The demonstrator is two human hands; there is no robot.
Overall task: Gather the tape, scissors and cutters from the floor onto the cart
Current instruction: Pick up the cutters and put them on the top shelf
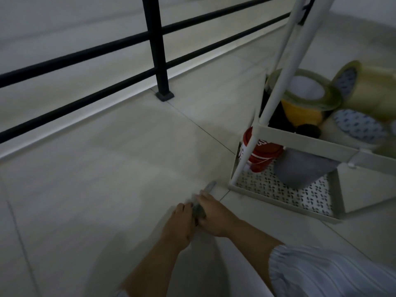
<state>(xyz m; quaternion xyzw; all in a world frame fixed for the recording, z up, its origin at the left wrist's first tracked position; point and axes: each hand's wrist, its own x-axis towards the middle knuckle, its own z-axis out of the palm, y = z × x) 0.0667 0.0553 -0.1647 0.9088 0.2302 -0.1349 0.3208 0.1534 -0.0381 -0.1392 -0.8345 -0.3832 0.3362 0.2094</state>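
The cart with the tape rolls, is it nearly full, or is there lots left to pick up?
Several clear and yellow tape rolls already sit on the white metal cart. Both hands, left and right, hold a blurred grey tool low over the pale tiled floor. No other tools show on the floor.

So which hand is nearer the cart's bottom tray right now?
Right. The right hand sits just short of the bottom tray's near corner, on the side facing it. The left hand is pressed against the right one, on the far side from the tray.
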